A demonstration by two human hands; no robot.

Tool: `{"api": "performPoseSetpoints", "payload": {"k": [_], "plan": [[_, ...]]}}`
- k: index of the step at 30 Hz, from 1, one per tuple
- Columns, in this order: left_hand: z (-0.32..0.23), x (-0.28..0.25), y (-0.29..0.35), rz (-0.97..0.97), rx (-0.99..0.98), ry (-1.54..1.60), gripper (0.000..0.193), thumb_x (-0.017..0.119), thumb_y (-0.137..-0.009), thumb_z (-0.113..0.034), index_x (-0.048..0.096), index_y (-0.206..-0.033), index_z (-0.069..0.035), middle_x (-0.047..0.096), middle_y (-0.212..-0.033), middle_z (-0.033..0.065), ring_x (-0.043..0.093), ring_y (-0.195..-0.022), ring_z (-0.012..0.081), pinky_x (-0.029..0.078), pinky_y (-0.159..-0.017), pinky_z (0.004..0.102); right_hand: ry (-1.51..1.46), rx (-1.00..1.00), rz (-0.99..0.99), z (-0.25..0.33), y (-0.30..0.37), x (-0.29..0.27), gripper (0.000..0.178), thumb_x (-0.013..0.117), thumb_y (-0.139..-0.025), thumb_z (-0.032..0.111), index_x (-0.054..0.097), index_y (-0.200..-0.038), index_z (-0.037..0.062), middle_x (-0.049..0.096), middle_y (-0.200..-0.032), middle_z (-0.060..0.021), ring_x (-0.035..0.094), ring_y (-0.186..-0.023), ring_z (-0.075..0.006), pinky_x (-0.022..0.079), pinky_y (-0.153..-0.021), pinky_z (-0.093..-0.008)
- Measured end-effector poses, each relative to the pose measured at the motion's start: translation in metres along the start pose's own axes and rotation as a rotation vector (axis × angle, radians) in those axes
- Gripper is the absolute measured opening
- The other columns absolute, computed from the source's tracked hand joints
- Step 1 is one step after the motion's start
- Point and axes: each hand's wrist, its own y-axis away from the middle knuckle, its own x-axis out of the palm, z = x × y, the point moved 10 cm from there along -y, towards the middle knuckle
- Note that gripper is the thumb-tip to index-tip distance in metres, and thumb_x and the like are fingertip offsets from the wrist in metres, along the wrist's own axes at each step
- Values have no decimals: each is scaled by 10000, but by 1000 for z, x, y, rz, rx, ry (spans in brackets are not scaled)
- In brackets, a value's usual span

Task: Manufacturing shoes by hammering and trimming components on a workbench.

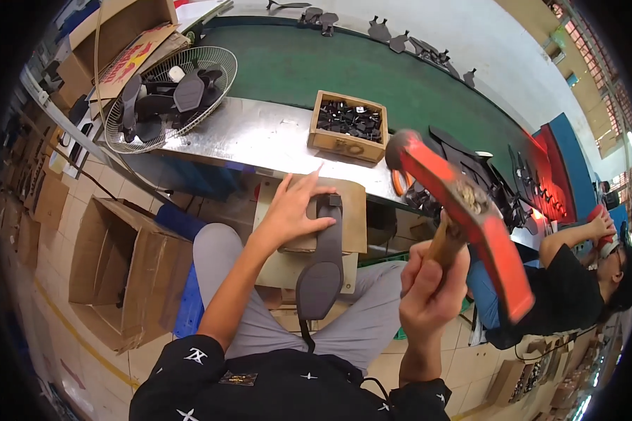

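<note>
Holding a hammer (495,245) by its wooden handle, the right grip (431,291) has its fingers wrapped firmly around the wood, the red head standing just above it. The left grip (291,214) is spread fairly wide, thumb and forefinger apart, their tips at the narrow end of a dark piece (321,284) to either side of a small black block. From that grip the dark piece runs back toward the lap, its neck across a tan pad (356,221) and its broad, angular end reaching past the pad's near edge. To the left of the left grip, lower down, an open cardboard box (147,274) stands on the floor. Beyond the left grip runs a metal worktop (260,130); on it, ahead and slightly right, a wooden box (347,149) holds many small black parts, while a wire basket (228,74) of larger dark parts sits ahead and left. An orange-handled tool (398,184) lies beyond the right grip, partly hidden. Off to the right of that grip sits a co-worker (561,302) in black. Farther ahead of both grips stretches a green belt (281,63), with several dark parts (400,42) along its far edge.
</note>
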Motion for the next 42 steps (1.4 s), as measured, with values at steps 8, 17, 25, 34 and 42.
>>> {"api": "performPoseSetpoints", "payload": {"k": [8, 17, 25, 34, 42], "plan": [[-35, -8, 21, -113, 358, -122, 284, 708, -861, -241, 702, -1090, -73, 693, -1156, 54, 593, -1194, 287, 453, -1014, 435, -150, 285, -9, -37, 6, -5, 373, 577, -974, 55, 533, -1338, -13, 655, -835, -158, 606, -624, -209, 505, -616, -322], [-132, -39, 100, 260, -39, 839, 274, 633, -962, -214, 618, -875, 45, 530, -761, 109, 546, -718, 242, 429, -671, 335, 500, -128, 395, -57, 19, 94, 481, 646, -904, 162, 542, -1367, 83, 596, -1063, -82, 583, -995, -261, 461, -783, -396], [-151, -31, 124, 403, -85, 1065, 364, 602, -986, -292, 660, -896, 55, 589, -766, 128, 576, -710, 192, 428, -653, 321, -852, -29, 638, 35, 34, 45, 420, 651, -924, 390, 691, -1041, -11, 669, -1092, -149, 605, -1035, -281, 457, -903, -405], [-158, -30, 128, 501, -112, 1102, 434, 606, -986, -344, 647, -835, 61, 560, -644, 125, 516, -588, 163, 395, -565, 342, -1202, 201, 470, 35, 53, 55, 499, 634, -927, 480, 694, -910, -14, 646, -972, -136, 584, -991, -290, 469, -892, -402], [-124, 39, 149, 690, -675, 1436, 477, 563, -1002, -441, 637, -1173, -2, 603, -928, -39, 513, -779, 71, 439, -644, 287, -1051, 404, 150, -15, 73, 42, 551, 630, -913, 545, 614, -920, -7, 615, -967, -123, 586, -1004, -267, 459, -939, -408]]}}
